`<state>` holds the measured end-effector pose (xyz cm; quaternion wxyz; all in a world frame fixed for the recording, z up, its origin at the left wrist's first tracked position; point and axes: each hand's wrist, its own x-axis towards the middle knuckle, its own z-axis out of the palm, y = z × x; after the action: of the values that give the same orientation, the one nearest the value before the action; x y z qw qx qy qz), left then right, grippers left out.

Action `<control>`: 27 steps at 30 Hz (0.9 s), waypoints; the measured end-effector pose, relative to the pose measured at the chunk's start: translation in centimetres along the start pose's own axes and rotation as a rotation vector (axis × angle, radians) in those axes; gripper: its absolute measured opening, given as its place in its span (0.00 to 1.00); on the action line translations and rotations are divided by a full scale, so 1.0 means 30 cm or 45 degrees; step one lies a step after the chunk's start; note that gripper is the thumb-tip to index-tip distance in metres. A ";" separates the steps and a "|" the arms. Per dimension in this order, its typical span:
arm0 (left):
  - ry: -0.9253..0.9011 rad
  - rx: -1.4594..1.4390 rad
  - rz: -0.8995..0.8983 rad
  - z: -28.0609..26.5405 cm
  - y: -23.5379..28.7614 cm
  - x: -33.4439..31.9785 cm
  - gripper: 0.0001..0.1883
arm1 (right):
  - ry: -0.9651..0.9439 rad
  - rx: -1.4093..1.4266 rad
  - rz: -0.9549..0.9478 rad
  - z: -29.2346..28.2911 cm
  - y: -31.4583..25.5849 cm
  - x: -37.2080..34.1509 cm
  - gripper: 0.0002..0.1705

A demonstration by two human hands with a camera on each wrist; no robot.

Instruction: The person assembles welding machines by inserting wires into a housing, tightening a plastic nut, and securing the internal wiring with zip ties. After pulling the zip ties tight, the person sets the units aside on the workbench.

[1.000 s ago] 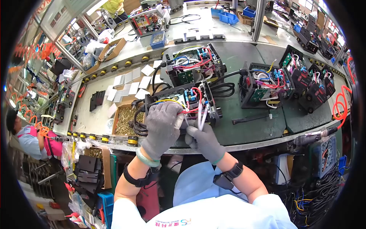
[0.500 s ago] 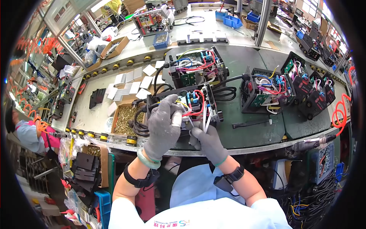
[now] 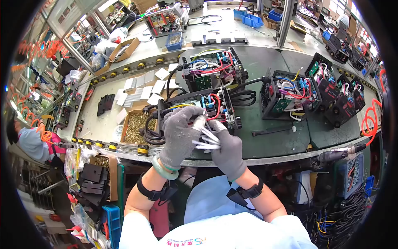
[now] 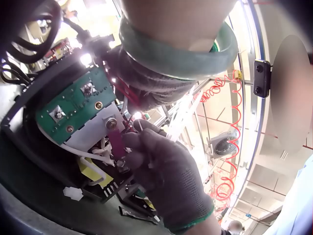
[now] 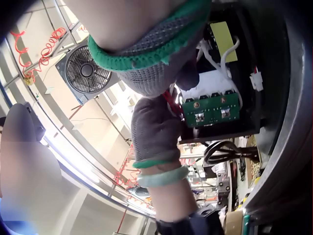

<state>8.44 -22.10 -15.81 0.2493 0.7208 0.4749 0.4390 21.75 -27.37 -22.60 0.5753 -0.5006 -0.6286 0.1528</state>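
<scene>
Green bench top: running beneath the work, with a second open unit sitting behind and brass-coloured parts lying off to the left.
Open unit: resting directly beyond the gloves, its wired interior facing up — the green circuit board showing on one side in the left wrist view.
Red wires: arching over the components and running down towards the fingertips.
Left hand: bending its gloved fingers at the unit's near edge, thumb and forefinger seeming to pinch the wires (which strand exactly, the glove is hiding).
Right hand: curling its fingers well closed round the white strips, thumb coming up beside the left fingertips; the strips' loose ends are fanning out towards the left glove.
Fingertips: meeting almost tip to tip, so whether they are touching each other I cannot tell.
Careful handling: steadying the wires with the left pinch while the right is doing the finer moves — working gently, since a tug would be straining the connections.
Strips: calling for a tidy grip, as splayed ends could be snagging on the wires or blocking the view of the fingertips.
</scene>
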 end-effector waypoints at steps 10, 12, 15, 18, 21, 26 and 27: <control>0.099 0.303 0.669 -0.015 -0.060 -0.010 0.08 | -0.607 1.086 0.718 -0.082 -0.015 0.075 0.13; 0.090 0.305 0.686 -0.015 -0.066 -0.005 0.08 | -0.470 1.091 0.871 -0.107 -0.049 0.069 0.11; 0.068 0.315 0.716 -0.014 -0.068 -0.007 0.08 | -0.451 1.171 0.949 -0.104 -0.033 0.048 0.10; 0.058 0.314 0.697 -0.014 -0.068 -0.010 0.09 | -0.467 1.162 0.950 -0.101 -0.038 0.051 0.11; 0.071 0.302 0.700 -0.013 -0.070 -0.011 0.09 | -0.524 1.158 0.959 -0.094 -0.030 0.060 0.11; 0.077 0.290 0.677 -0.011 -0.066 -0.014 0.09 | -0.507 1.177 0.959 -0.087 -0.044 0.067 0.11; 0.079 0.291 0.677 -0.011 -0.064 -0.013 0.09 | -0.509 1.125 0.954 -0.087 -0.048 0.071 0.10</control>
<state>7.19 -21.67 -17.30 0.0279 0.8297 0.3231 0.4543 23.73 -27.30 -19.53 0.5064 -0.3636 -0.3828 0.6818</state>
